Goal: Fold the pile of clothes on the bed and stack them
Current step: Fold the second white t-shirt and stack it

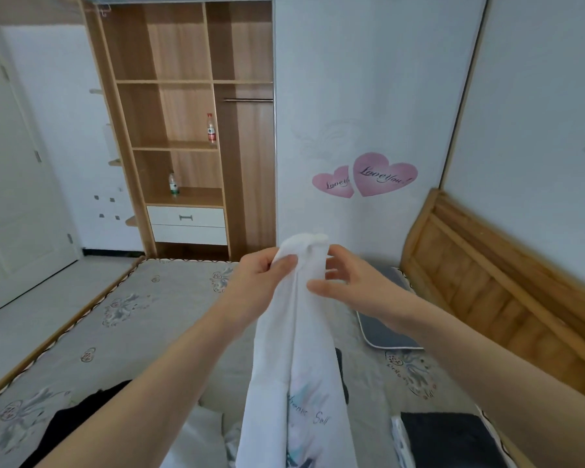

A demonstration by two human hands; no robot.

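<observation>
A white printed cotton T-shirt [294, 366] is held up in the air above the grey floral-patterned mattress of the bed [142, 319], hanging down in long vertical folds towards the near edge of the view. Its upper edge is gripped by the left hand [260, 275], whose fingers and thumb are curled round a bunched fold of the cloth. The right hand [345, 282] is held just beside the same bunch; its fingers are loosely spread and only lightly bent, and whether the fabric is actually touched by them cannot be told.

On the mattress below, a black garment [78, 420] is seen at the near left, a white garment [200, 437] lies just beside the hanging shirt, and a dark grey folded garment [450, 437] lies at the near right. A grey pillow with white piping [385, 329] is set near the wooden headboard [487, 285]. Two plastic bottles [211, 128] are stood on shelves of the open wooden wardrobe [183, 106].
</observation>
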